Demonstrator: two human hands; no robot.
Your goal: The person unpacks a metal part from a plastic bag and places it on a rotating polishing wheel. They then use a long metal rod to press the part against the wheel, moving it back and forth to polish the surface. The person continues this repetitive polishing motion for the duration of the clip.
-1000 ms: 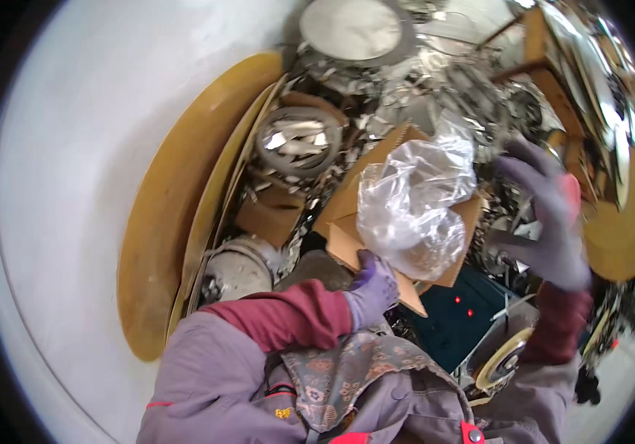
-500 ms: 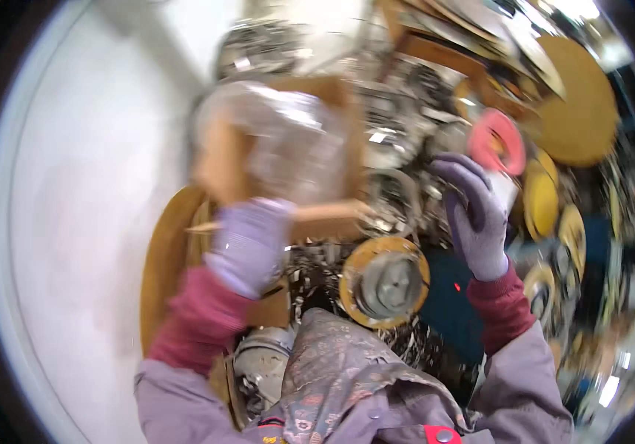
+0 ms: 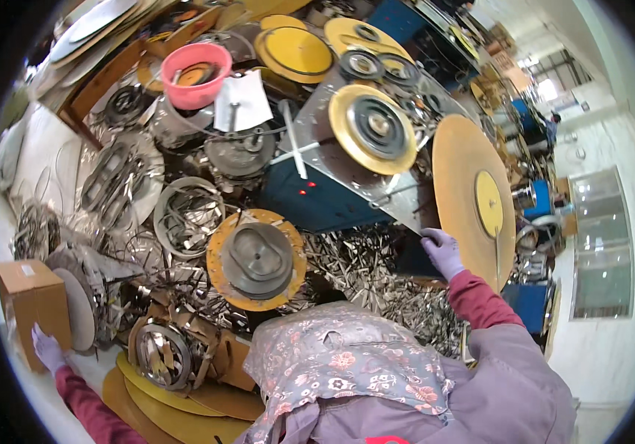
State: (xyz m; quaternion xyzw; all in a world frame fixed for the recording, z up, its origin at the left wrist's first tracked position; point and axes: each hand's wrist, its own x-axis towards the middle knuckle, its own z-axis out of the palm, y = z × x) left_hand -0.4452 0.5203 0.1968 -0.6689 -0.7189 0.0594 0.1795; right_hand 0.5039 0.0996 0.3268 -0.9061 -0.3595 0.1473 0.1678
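Note:
My left hand (image 3: 49, 350), in a lilac glove, is at the far left against the side of a cardboard box (image 3: 40, 311), its fingers stretched out. A grey disc (image 3: 75, 309) stands beside that box. My right hand (image 3: 445, 254), gloved alike, is at the near corner of a metal-topped table (image 3: 310, 137), fingers extended and thumb apart; contact with the corner is hard to make out. Close to it a big tan disc (image 3: 473, 200) stands at the table's right side. Between my hands is a round orange-rimmed plate with a stepped grey metal centre (image 3: 257, 259).
Metal strips (image 3: 377, 277) cover the floor. A pink bowl (image 3: 196, 78) and a white paper (image 3: 243, 103) lie beyond. On the table sits a yellow-rimmed wheel (image 3: 373, 127). Large yellow discs (image 3: 177, 403) lie near my left arm, with a wrapped metal coil (image 3: 162, 355).
My view has swung to the right. My right hand has gone from raised in the air to the table corner. My left hand, earlier at the open box's near edge, is now against its side.

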